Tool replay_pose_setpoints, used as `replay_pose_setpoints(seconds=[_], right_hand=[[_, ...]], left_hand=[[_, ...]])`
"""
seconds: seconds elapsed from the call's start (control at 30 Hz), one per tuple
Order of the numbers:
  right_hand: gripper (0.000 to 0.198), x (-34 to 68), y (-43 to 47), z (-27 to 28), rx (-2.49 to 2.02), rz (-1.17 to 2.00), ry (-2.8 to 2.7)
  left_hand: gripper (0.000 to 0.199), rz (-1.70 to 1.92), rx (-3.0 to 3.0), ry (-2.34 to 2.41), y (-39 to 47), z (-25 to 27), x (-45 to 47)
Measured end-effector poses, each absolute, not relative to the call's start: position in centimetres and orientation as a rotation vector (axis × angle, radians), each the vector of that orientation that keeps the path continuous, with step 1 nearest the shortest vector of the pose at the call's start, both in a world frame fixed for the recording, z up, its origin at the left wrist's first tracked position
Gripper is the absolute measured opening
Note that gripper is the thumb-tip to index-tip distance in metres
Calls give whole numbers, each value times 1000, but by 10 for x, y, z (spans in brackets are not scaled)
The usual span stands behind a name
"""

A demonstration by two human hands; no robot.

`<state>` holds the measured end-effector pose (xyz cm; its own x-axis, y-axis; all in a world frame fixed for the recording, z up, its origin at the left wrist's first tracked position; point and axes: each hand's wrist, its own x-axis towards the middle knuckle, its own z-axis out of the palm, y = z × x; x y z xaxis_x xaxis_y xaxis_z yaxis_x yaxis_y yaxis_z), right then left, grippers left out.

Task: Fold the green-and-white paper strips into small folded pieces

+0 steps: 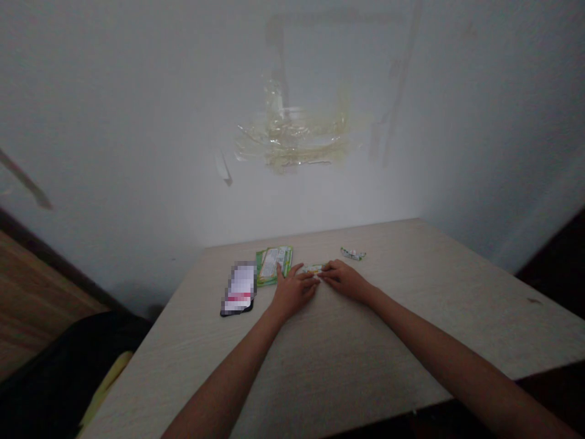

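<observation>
A small flat, printed wrapper-like piece (314,268) in green, white and yellow lies on the table between my two hands. My left hand (294,291) rests flat at its near left side, fingers spread, with the thumb reaching over the edge of the green printed packets (276,259). From the right, my right hand (346,280) has its fingers drawn together at the piece's right end. Fingers partly hide the piece, so its full shape does not show. Beyond my right hand lies a narrow, crumpled strip (353,253) with green and white print.
A phone (238,289) with its screen lit and blurred lies left of the packets. The pale wood-look table (365,360) meets a wall (159,152) with old tape (297,137) on it. Dark cloth (77,360) sits beyond the table's left edge.
</observation>
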<state>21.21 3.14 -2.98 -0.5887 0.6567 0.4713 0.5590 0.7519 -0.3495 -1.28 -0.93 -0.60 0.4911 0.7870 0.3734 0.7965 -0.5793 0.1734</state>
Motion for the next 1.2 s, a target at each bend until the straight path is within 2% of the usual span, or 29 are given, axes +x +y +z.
replay_pose_setpoints(seconds=[0.63, 1.2], right_hand=[[22, 213, 25, -29, -888, 164, -2324], [24, 212, 26, -28, -937, 163, -2356]], left_hand=[[24, -655, -2607, -1355, -11, -4, -10], [23, -760, -2548, -1468, -6, -4, -12]])
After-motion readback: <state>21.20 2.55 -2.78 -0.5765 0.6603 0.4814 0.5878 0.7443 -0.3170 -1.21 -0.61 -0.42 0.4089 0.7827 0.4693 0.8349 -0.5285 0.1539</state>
